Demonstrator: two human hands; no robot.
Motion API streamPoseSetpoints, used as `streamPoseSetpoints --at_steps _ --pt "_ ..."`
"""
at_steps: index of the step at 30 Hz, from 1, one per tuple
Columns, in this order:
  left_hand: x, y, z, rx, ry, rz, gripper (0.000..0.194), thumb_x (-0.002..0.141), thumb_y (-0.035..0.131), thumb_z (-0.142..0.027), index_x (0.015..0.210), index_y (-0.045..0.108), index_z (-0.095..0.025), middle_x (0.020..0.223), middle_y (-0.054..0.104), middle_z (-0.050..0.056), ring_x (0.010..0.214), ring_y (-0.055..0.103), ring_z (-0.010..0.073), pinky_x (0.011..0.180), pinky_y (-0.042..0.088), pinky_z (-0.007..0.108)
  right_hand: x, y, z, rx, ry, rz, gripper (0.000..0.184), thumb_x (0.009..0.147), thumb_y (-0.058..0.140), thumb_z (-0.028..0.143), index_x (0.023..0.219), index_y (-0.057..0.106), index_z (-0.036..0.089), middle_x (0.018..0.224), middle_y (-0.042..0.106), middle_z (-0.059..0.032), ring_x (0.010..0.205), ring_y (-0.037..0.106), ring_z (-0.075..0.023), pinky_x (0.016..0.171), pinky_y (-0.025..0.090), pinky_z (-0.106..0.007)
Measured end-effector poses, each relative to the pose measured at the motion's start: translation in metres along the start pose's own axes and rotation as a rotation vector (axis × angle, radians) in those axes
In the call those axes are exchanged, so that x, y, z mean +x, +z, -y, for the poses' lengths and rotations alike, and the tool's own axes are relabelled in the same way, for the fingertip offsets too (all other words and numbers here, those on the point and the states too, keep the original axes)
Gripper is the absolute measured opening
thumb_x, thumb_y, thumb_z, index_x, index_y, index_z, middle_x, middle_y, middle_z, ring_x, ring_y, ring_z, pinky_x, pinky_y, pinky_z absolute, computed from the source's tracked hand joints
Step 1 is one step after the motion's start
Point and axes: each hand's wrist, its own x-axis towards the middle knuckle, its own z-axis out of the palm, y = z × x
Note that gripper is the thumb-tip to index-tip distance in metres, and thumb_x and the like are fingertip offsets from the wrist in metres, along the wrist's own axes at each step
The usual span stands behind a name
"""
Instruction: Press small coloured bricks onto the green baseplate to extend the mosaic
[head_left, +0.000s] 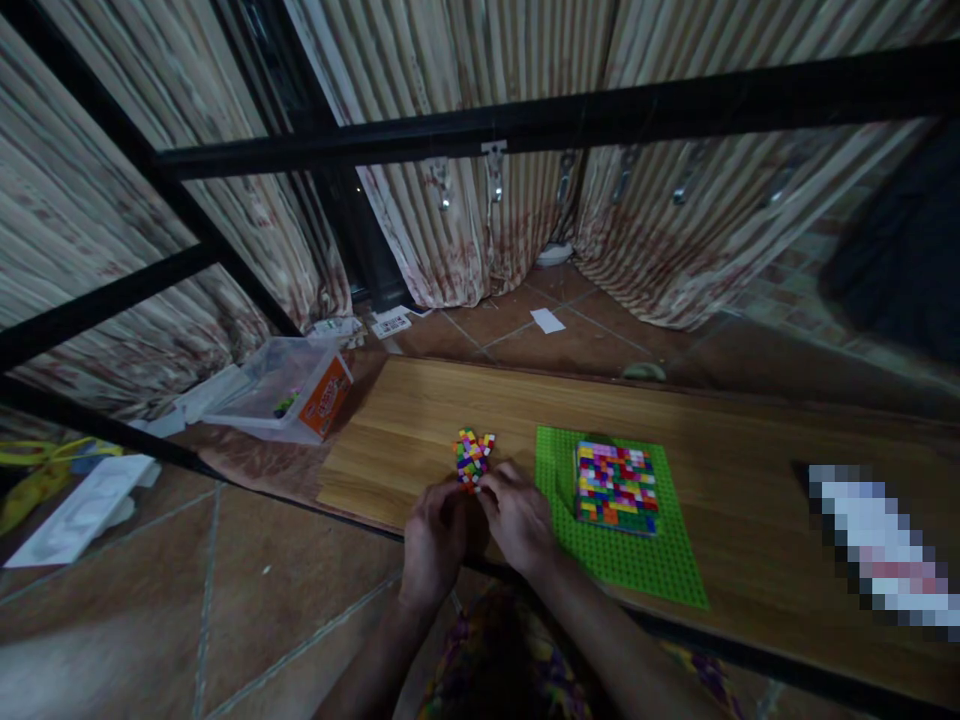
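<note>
A small heap of colourful building bricks [472, 452] lies on the wooden board, just beyond my fingertips. My left hand [433, 545] is curled closed at the near end of the heap; what its fingers hold is hidden. From the other side my right hand [519, 515] reaches in, thumb and fingers pinched at a tiny brick by the heap's near edge. To the right lies a green studded baseplate [679, 560]. On it stands a square block of bricks [615, 485] in mixed colours, built up in layers.
A clear plastic box [262, 385] with an orange label and a few bricks inside stands left of the wooden board [750, 480]. A black metal frame [450, 130] runs across in front of striped curtains [480, 60]. A pixelated patch covers something at the right.
</note>
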Motion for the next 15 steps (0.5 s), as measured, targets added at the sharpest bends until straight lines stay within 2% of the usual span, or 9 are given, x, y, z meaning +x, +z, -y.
streamPoseSetpoints --at_steps 4,8,11,15 --pt "0.001 -0.002 -0.002 -0.006 0.023 0.034 0.022 0.082 0.055 -0.018 0.101 0.065 -0.021 0.099 0.068 0.005 0.095 0.064 0.0194 0.087 0.049 0.033 -0.004 -0.003 0.000 0.043 -0.020 -0.011 0.014 0.090 0.051 0.019 0.082 0.062 0.022 0.089 0.059 -0.0032 0.088 0.057 -0.0190 0.075 0.043 -0.029" --pt "0.001 -0.004 -0.014 -0.211 -0.014 0.159 0.019 0.084 0.059 -0.025 0.101 0.067 -0.022 0.100 0.069 0.004 0.094 0.064 0.0177 0.086 0.049 0.030 -0.015 -0.021 0.004 0.208 -0.065 -0.029 0.016 0.090 0.049 0.017 0.081 0.060 0.021 0.086 0.060 -0.0030 0.087 0.056 -0.0184 0.077 0.043 -0.029" --pt "-0.001 -0.003 -0.030 -0.484 -0.178 0.284 0.016 0.082 0.063 -0.030 0.091 0.069 -0.019 0.085 0.070 0.002 0.078 0.064 0.0141 0.075 0.050 0.025 -0.028 -0.037 0.004 0.394 -0.025 -0.049 0.014 0.090 0.049 0.020 0.083 0.062 0.021 0.085 0.061 -0.0026 0.082 0.058 -0.0164 0.074 0.044 -0.028" --pt "-0.005 0.006 -0.049 -0.833 -0.432 0.390 0.017 0.074 0.073 -0.030 0.083 0.069 -0.016 0.070 0.068 0.000 0.060 0.058 0.0084 0.059 0.046 0.018 -0.046 -0.052 0.000 0.742 0.200 -0.111 0.011 0.086 0.057 0.029 0.090 0.065 0.022 0.083 0.066 -0.0015 0.077 0.061 -0.0152 0.070 0.048 -0.027"
